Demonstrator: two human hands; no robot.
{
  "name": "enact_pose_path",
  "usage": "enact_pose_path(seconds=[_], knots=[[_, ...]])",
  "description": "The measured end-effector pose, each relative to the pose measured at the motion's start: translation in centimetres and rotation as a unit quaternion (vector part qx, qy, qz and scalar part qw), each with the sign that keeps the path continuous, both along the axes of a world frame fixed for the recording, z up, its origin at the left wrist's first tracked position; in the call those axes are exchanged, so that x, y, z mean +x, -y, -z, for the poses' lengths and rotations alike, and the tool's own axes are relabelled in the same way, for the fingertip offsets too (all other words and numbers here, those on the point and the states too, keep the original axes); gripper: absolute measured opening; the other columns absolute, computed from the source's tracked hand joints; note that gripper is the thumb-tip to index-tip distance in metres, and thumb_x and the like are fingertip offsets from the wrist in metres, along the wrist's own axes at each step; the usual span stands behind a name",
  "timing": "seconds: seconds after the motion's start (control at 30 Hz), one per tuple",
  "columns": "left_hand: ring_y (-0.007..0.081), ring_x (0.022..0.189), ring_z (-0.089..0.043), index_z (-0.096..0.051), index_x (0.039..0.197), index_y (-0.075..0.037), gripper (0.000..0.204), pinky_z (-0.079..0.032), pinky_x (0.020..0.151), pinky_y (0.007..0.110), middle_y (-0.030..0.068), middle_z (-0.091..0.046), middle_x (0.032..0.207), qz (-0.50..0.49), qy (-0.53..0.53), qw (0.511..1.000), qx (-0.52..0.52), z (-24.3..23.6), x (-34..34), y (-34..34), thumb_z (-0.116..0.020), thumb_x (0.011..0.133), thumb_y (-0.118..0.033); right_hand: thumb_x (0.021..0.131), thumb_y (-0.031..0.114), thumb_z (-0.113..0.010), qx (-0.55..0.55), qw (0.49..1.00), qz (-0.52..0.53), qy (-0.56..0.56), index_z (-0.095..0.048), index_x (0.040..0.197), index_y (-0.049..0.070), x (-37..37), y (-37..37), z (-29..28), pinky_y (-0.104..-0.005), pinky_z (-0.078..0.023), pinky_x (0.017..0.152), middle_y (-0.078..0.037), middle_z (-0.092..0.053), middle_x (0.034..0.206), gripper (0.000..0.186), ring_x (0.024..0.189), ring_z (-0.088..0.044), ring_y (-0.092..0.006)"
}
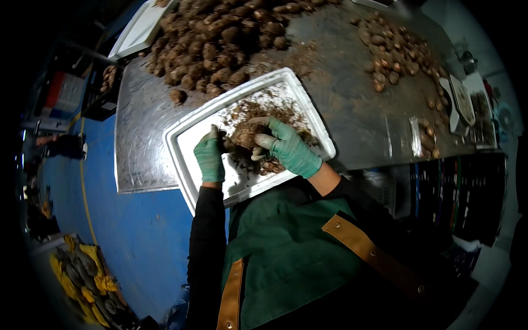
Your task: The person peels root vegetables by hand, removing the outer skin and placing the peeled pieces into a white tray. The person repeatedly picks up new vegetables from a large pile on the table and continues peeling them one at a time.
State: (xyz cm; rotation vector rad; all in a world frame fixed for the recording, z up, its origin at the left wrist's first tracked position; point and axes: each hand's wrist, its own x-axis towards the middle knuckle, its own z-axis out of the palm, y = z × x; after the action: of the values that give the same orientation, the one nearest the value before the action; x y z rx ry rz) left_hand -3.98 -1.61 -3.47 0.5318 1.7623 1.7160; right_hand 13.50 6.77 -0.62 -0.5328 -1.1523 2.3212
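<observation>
A hairy brown taro point(246, 135) is gripped in my right hand point(289, 147), its gloved fingers wrapped over the top and side. Close beside it on the left, my left hand point(209, 157) is closed, fingers pointing up. Something small and dark sits at its fingertips, too hidden to make out. Both hands wear green gloves with pale fingertips. They are above a white foam tray point(190, 129), which lies tilted across the table's near edge. Brown peelings and root fibres point(272, 113) litter the tray's floor.
A large heap of taros point(220, 44) covers the far left of the metal table point(352, 110). Smaller, cleaner taros point(393, 52) lie at the far right, near a white scale point(461, 102). Dark crates point(462, 192) stand below right; yellow and grey gloves point(85, 275) lie lower left.
</observation>
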Motion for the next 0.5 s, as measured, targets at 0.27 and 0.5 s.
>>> enact_pose_path(seconds=[0.27, 0.5], knots=[[0.0247, 0.121, -0.042, -0.039, 0.132, -0.006, 0.068, -0.039, 0.099, 0.036, 0.0137, -0.039, 0.134, 0.262, -0.08, 0.957, 0.091, -3.8, 1.6, 0.1, -0.068, 0.078, -0.035, 0.078, 0.002, -0.062, 0.281, 0.951, 0.081, 0.104, -0.046, 0.119, -0.005, -0.8, -0.3, 0.4, -0.0291, -0.052, 0.077, -0.011, -0.055, 0.103, 0.044, 0.089, -0.058, -0.0152], [0.0152, 0.083, -0.06, -0.066, 0.098, -0.001, 0.02, -0.048, 0.074, 0.029, 0.0084, -0.066, 0.092, 0.23, -0.201, 0.95, 0.059, -4.7, 2.5, -1.0, -0.064, 0.083, -0.013, 0.071, 0.018, -0.07, 0.251, 0.952, 0.074, 0.158, -0.055, 0.104, -0.005, -0.9, -0.1, -0.1, -0.0283, -0.047, 0.072, -0.008, -0.061, 0.087, 0.043, 0.079, -0.055, -0.0129]])
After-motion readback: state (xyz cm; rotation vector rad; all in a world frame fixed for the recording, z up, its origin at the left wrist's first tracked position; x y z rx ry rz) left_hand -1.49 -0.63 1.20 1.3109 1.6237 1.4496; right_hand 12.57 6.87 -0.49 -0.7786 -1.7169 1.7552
